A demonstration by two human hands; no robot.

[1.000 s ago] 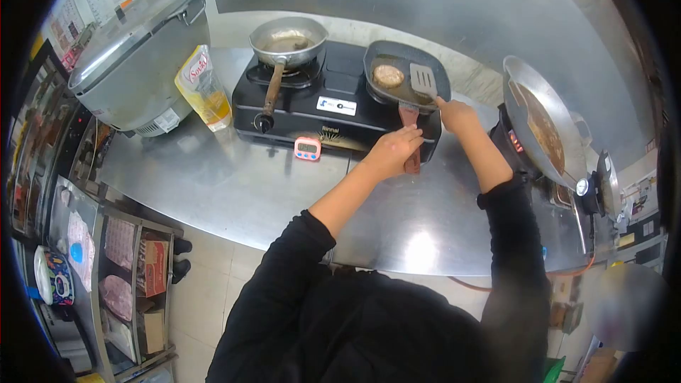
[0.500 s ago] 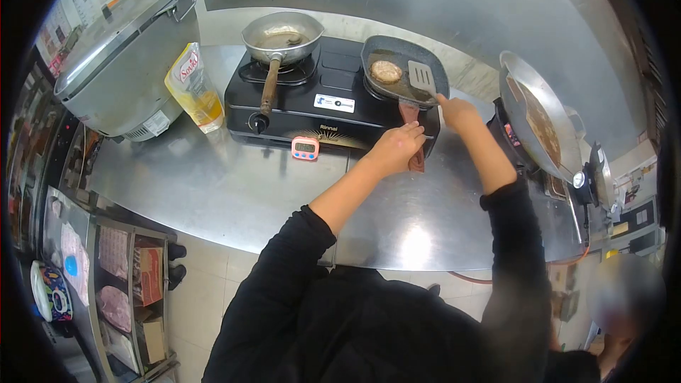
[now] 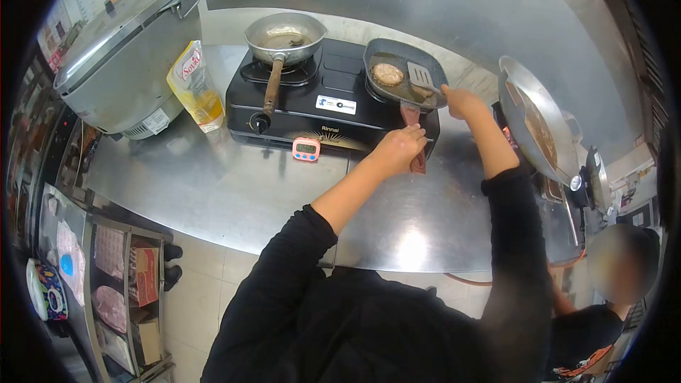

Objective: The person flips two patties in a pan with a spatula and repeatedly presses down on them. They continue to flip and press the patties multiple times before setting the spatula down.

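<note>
My left hand (image 3: pixel 399 149) is closed around the reddish-brown handle (image 3: pixel 417 162) of a square dark frying pan (image 3: pixel 434 57), which sits on the right burner of a black gas stove (image 3: pixel 291 125). In my right hand (image 3: pixel 464 103) is a slotted spatula (image 3: pixel 420 73), its blade tilted over the right half of the pan. A round browned patty (image 3: pixel 388 74) lies flat in oil on the pan's left side. Just below the spatula blade, a second browned piece (image 3: pixel 424 91) shows in part, mostly hidden.
A pan with a wooden handle (image 3: pixel 272 85) rests on the left burner. A pink timer (image 3: pixel 306 149) stands before the stove. Further left are an oil pouch (image 3: pixel 196 89) and a big metal cooker (image 3: pixel 135 57). A wok (image 3: pixel 521 74) stands right; another person (image 3: pixel 589 333) is at lower right.
The spatula blade has tilted slightly, and a browned piece now shows beneath it. My right hand has shifted a little; my left stays on the handle. The other person has come further into view.
</note>
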